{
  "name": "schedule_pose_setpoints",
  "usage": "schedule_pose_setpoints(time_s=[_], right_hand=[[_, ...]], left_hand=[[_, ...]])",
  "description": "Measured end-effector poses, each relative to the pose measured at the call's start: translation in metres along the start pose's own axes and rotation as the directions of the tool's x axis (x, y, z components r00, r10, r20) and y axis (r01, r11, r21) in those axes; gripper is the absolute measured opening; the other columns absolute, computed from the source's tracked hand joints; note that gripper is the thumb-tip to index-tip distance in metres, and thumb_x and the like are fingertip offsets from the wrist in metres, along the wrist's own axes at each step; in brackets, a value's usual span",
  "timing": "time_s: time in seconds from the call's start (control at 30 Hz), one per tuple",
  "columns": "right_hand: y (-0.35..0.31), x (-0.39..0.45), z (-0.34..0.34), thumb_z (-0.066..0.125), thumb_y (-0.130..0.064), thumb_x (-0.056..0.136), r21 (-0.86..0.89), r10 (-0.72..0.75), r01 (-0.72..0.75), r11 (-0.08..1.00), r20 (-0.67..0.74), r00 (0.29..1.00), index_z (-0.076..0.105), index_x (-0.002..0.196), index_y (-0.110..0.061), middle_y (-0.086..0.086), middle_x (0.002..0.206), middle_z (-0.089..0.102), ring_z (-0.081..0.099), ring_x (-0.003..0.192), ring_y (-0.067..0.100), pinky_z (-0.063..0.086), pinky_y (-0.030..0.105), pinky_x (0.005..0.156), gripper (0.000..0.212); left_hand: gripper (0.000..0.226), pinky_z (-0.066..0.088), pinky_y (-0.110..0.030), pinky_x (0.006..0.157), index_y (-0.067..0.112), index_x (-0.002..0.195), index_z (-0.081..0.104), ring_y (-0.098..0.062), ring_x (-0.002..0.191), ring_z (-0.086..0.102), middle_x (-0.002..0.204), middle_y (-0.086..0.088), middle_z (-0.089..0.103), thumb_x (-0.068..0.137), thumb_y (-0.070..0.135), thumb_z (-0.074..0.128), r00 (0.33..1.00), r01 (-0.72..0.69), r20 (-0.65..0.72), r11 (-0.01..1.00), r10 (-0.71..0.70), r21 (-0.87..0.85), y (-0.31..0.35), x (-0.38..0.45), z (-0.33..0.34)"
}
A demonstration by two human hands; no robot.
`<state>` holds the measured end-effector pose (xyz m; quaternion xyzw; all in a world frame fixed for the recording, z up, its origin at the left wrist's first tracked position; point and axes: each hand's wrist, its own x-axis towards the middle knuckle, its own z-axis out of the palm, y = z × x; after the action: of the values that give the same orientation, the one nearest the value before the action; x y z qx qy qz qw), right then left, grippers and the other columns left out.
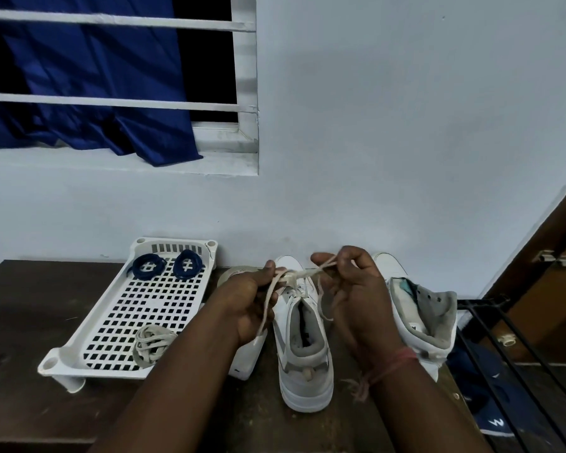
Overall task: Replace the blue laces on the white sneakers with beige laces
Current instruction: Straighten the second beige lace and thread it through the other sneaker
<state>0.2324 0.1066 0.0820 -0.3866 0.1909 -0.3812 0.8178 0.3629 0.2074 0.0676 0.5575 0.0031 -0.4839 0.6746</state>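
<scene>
We hold our left hand point(249, 305) and right hand point(350, 289) close together above the middle white sneaker point(303, 348), which stands on the dark wooden table point(23, 315) with its toe toward the far wall. Each hand pinches a strand of the beige lace point(294, 276) threaded through that shoe, the strands crossing between our fingertips. To the right stands the second sneaker point(422, 322), unlaced. On the left, the white perforated tray point(138, 308) carries two coiled blue laces point(167, 264) at its far end and a bundled beige lace point(152, 343) at its near end.
</scene>
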Motion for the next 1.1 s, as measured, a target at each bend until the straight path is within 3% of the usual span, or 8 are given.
schedule_pose_setpoints(time_s=[0.13, 0.5, 0.6, 0.67, 0.7, 0.83, 0.97, 1.1], right_hand=[[-0.011, -0.001, -0.012, 0.043, 0.0, 0.102, 0.187, 0.065, -0.052, 0.981, -0.062, 0.996, 0.05, 0.085, -0.012, 0.007, 0.06, 0.047, 0.055, 0.058, 0.023, 0.056, 0.031, 0.057, 0.022], [-0.017, -0.017, -0.029, 0.048, 0.001, 0.101, -0.164, 0.026, -0.062, 0.984, -0.211, 0.977, 0.052, 0.084, -0.009, 0.005, 0.059, 0.047, 0.054, 0.058, 0.022, 0.051, 0.034, 0.065, 0.021], [-0.022, -0.021, -0.029, 0.053, -0.004, 0.101, -0.236, 0.02, -0.072, 0.969, -0.216, 0.976, 0.052, 0.084, -0.009, 0.007, 0.061, 0.05, 0.057, 0.059, 0.022, 0.053, 0.036, 0.066, 0.018], [-0.023, -0.024, -0.03, 0.057, -0.005, 0.099, -0.359, -0.017, -0.062, 0.931, -0.213, 0.977, 0.052, 0.084, -0.01, 0.009, 0.061, 0.053, 0.059, 0.062, 0.024, 0.054, 0.037, 0.066, 0.017], [-0.02, -0.024, -0.031, 0.06, -0.005, 0.098, -0.442, -0.036, -0.059, 0.895, -0.203, 0.978, 0.052, 0.084, -0.01, 0.01, 0.062, 0.056, 0.061, 0.063, 0.026, 0.055, 0.038, 0.066, 0.017], [-0.003, -0.026, -0.033, 0.07, -0.028, 0.082, -0.811, -0.05, -0.041, 0.584, -0.086, 0.995, 0.054, 0.106, -0.027, 0.001, 0.09, 0.071, 0.073, 0.081, 0.022, 0.059, 0.049, 0.085, 0.029], [-0.002, -0.017, -0.03, 0.057, -0.015, 0.084, -0.928, -0.09, 0.193, 0.318, 0.173, 0.981, 0.057, 0.129, -0.036, -0.013, 0.126, 0.059, 0.055, 0.119, 0.004, 0.044, 0.03, 0.105, 0.049], [0.004, -0.004, -0.031, 0.055, -0.01, 0.089, -0.962, 0.133, 0.235, 0.141, 0.254, 0.958, 0.07, 0.116, -0.026, -0.01, 0.121, 0.066, 0.056, 0.115, 0.004, 0.042, 0.018, 0.103, 0.035]], left_hand=[[0.031, 0.034, -0.018, 0.04, 0.017, 0.077, 0.066, -0.01, 0.038, 0.043, 0.051, 0.001, 0.052, 0.102, 0.034, 0.06, 0.991, 0.023, -0.134, 1.0, -0.022, 0.006, -0.008, 0.012, -0.01], [0.027, 0.026, -0.016, 0.033, 0.016, 0.092, 0.068, -0.008, 0.05, 0.033, 0.068, 0.001, 0.045, 0.103, 0.038, 0.058, 0.954, -0.034, -0.295, 0.995, 0.059, 0.089, -0.008, 0.033, -0.027], [0.037, 0.035, -0.018, 0.033, 0.005, 0.105, 0.069, -0.018, 0.037, 0.051, 0.082, -0.013, 0.056, 0.1, 0.041, 0.063, 0.912, -0.079, -0.378, 0.973, 0.158, 0.216, -0.006, 0.02, -0.02], [0.037, 0.039, -0.021, 0.031, 0.002, 0.113, 0.069, -0.039, 0.082, 0.07, 0.113, -0.027, 0.065, 0.1, 0.037, 0.064, 0.89, -0.119, -0.402, 0.96, 0.217, 0.253, -0.005, 0.011, -0.013], [0.035, 0.04, -0.023, 0.03, 0.003, 0.113, 0.07, -0.036, 0.078, 0.07, 0.121, -0.029, 0.063, 0.101, 0.035, 0.063, 0.885, -0.138, -0.401, 0.957, 0.235, 0.255, -0.005, 0.007, -0.01], [0.031, 0.061, -0.053, 0.05, 0.012, 0.106, 0.072, -0.028, 0.063, 0.066, 0.095, -0.012, 0.066, 0.102, 0.039, 0.056, 0.891, -0.186, -0.324, 0.906, 0.319, 0.381, -0.008, 0.002, -0.004], [0.027, 0.062, -0.047, 0.084, 0.036, 0.117, 0.07, -0.015, 0.104, 0.067, 0.116, 0.006, 0.071, 0.102, 0.025, 0.051, 0.751, -0.43, -0.099, 0.597, 0.653, 0.677, -0.008, 0.001, -0.004], [0.042, 0.052, -0.04, 0.104, 0.055, 0.113, 0.069, 0.002, 0.117, 0.061, 0.122, 0.025, 0.069, 0.098, 0.019, 0.055, 0.804, -0.518, 0.301, 0.354, 0.513, 0.779, -0.006, 0.007, -0.01]])
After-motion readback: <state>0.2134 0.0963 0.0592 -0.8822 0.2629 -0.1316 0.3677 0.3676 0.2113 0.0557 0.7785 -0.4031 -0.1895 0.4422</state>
